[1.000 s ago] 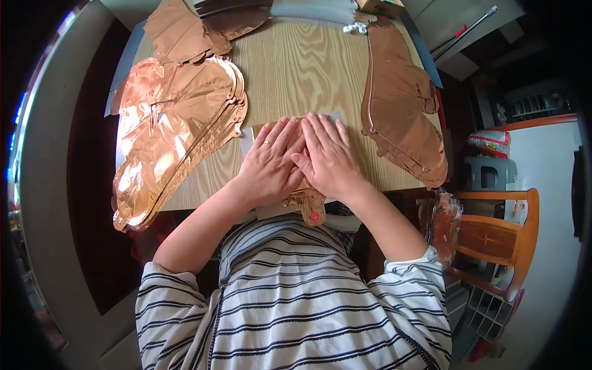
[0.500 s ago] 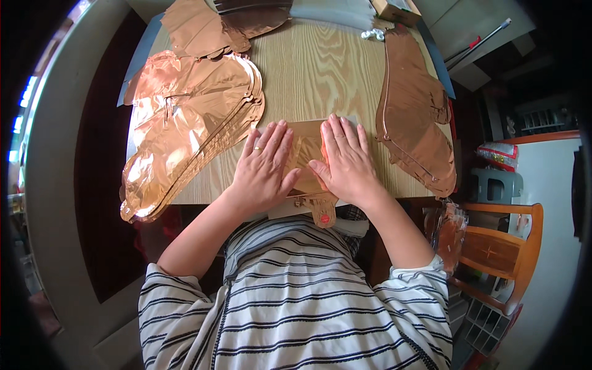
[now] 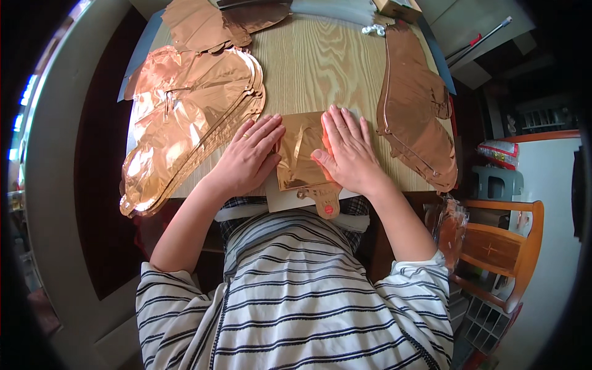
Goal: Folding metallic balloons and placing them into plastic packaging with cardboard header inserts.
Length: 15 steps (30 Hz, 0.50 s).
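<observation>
Smoothing looks under way: left hand (image 3: pixel 246 157) and right hand (image 3: pixel 346 151), open-palmed, press a folded rose-gold foil balloon (image 3: pixel 300 157) flat on the pale wooden table (image 3: pixel 320 68), likely needing another fold.

Both hands lie flat, palms down, fingers extended and pointing away from the body. The left hand (image 3: pixel 246 157) rests with fingers held close together, angled slightly toward the right hand; a ring shows on one finger. The right hand (image 3: pixel 346 151) lies just beside it, apart from it, fingers slightly spread, thumb turned inward toward the left hand. Neither hand grips anything; both are open and pressed downward. The forearms are bare and enter from below, diverging outward toward the elbows. Striped sleeves cover the upper arms, and the wrists are nearly straight.
</observation>
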Each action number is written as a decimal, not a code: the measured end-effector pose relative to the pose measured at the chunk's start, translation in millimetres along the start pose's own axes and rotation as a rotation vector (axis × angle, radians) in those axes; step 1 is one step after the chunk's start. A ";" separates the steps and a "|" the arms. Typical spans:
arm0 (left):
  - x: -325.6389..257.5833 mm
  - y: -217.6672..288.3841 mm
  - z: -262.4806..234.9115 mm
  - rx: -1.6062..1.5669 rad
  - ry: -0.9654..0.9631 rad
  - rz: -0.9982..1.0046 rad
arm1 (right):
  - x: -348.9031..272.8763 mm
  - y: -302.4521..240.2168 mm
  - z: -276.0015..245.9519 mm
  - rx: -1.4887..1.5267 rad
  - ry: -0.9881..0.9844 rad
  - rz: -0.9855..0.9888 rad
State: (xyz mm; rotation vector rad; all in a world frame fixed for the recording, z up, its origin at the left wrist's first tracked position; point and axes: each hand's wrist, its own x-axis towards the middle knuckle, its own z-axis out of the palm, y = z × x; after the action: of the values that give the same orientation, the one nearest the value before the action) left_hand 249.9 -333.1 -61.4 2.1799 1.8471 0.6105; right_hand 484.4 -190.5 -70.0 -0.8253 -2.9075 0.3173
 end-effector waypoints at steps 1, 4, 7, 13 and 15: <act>-0.1 0.3 0.6 0.022 -0.001 0.004 | -0.4 0.7 -0.2 0.008 -0.007 -0.002; 0.3 1.4 -0.5 0.035 0.011 0.006 | -0.5 6.1 -4.4 0.067 -0.033 -0.030; 5.5 15.5 -5.5 0.107 0.018 -0.035 | -0.9 9.3 -5.1 0.060 -0.042 -0.053; 0.1 25.4 -1.2 0.099 0.089 -0.006 | -13.4 5.7 -9.7 0.065 -0.059 -0.052; -8.7 29.6 0.1 0.029 0.119 -0.016 | -16.7 6.1 -14.7 0.096 -0.079 -0.038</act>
State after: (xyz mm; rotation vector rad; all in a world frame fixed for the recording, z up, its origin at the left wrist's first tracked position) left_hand 275.2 -347.0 -50.4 2.1889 1.9420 0.7295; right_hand 504.0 -191.8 -57.7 -0.7593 -2.9487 0.4926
